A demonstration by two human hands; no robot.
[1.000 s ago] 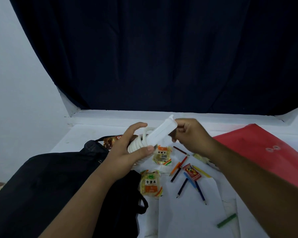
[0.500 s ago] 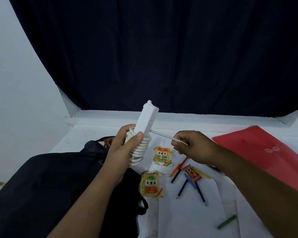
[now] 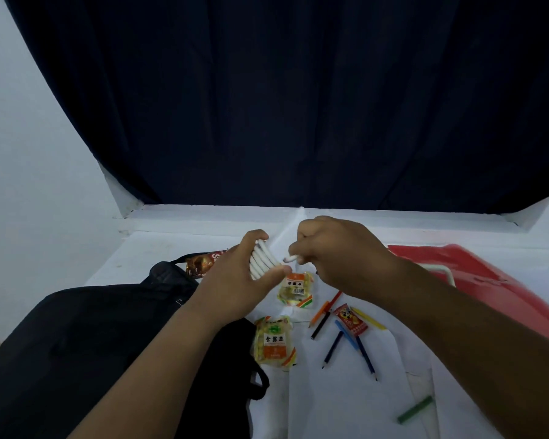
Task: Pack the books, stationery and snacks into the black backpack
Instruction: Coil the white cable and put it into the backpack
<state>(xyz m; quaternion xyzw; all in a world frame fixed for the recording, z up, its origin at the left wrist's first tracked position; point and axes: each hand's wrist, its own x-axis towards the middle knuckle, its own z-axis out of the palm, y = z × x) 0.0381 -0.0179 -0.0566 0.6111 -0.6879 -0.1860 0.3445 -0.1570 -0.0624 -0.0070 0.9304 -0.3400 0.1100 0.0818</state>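
Black backpack (image 3: 76,340): lies on the left of the white table (image 3: 346,407), under the person's left forearm, its mouth side toward the snacks. Left hand (image 3: 235,283): raised above the bag's edge, fingers and thumb wrapped around a coil of white cable (image 3: 262,259). Right hand (image 3: 336,251): close beside the left, fingers curled, pinching the loose end of the cable (image 3: 290,258) just to the right of the coil. Directly below the hands lie two yellow snack packets, one (image 3: 295,288) farther and one (image 3: 274,340) nearer, the nearer just beside the bag. A brown snack wrapper (image 3: 203,263) rests behind the bag. To the right: scattered coloured pencils (image 3: 333,350), a small red box (image 3: 351,320), a green crayon (image 3: 414,413) nearer the viewer, and a red folder (image 3: 488,280) at the far right.
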